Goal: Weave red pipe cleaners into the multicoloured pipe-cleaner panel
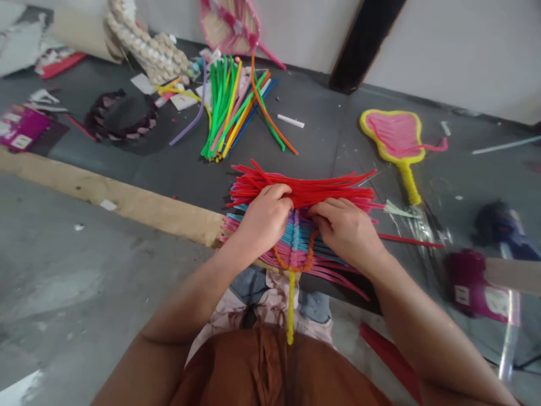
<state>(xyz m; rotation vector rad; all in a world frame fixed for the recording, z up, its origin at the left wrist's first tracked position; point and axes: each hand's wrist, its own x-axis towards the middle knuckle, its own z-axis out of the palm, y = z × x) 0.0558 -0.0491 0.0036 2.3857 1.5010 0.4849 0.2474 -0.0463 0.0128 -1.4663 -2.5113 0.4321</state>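
Note:
A broad row of pipe cleaners in red, pink and blue lies crosswise at the table edge, with the red pipe cleaners [329, 185] at its far side. My left hand [268, 217] is closed, fingers pinching at the red ones left of the middle. Opposite it, my right hand [344, 228] pinches at the same red bundle, its fingertips partly hidden. Between my hands runs a twisted purple-blue centre strip [295, 231]. An orange twisted pipe cleaner [311, 252] curves in a U below it, and a yellow twisted stem [291, 307] points towards my body.
Loose coloured pipe cleaners [228, 107] lie in a heap behind. To the right is a yellow-rimmed pink fan shape [393, 132]; a pink leaf-shaped piece [230, 25] leans at the wall. A dark braided band [120, 115] and a purple pack [23, 127] sit left.

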